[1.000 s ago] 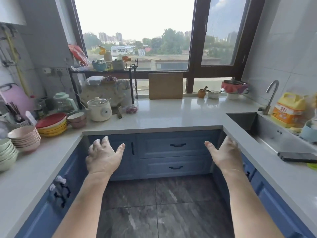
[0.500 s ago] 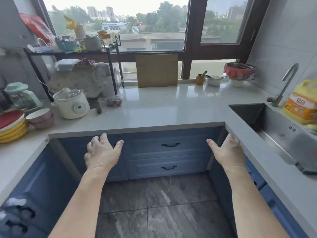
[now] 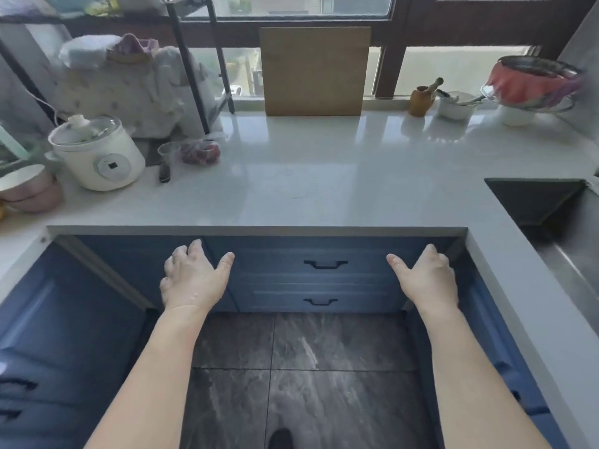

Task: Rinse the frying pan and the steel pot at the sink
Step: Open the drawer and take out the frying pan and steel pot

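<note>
White stone countertop, U-shaped, over blue cabinets with black drawer handles; dark marbled floor tiles below. I log both hands held out low in front of the drawers, well apart, holding nothing: left hand with fingers loosely curled and thumb spread, right hand likewise relaxed, thumb pointing inward. Steel sink set into the counter's right edge; its basin is only partly in view, and I can see neither frying pan nor steel pot in the part that shows. At the back edge, against the window: wooden cutting board standing upright; to its right a small brown mortar with pestle, a white bowl, and a red-lined strainer bowl at the back right corner. Back left corner: white electric cooker with a round front dial, pink bowls beside it, black wire rack behind. No writing or brand is legible to me.
</note>
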The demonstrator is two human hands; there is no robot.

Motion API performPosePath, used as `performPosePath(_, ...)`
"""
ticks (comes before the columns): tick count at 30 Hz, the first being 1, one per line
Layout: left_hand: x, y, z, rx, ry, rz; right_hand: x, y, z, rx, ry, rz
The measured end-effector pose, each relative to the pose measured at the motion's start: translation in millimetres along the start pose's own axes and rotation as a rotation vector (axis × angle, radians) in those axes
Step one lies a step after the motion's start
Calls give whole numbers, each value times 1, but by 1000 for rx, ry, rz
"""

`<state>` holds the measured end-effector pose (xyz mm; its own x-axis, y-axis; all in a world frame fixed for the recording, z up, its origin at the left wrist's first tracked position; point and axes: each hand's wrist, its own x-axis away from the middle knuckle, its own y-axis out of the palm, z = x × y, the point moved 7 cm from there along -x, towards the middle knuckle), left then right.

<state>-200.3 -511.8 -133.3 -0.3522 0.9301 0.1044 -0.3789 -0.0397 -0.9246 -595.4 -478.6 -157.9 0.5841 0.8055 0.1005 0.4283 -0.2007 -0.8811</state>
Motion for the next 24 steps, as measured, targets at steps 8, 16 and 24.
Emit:
performPosePath(8,-79,57,10,37,-3,26,-67,93,-13,38,59,-92)
performPosePath(16,-133,131,-1,13,-54,-12,-102,208,-16,84,89,-224)
performPosePath(24,-153,197,-12,-17,-110,-53,-130,301,-26,145,-31,-306)
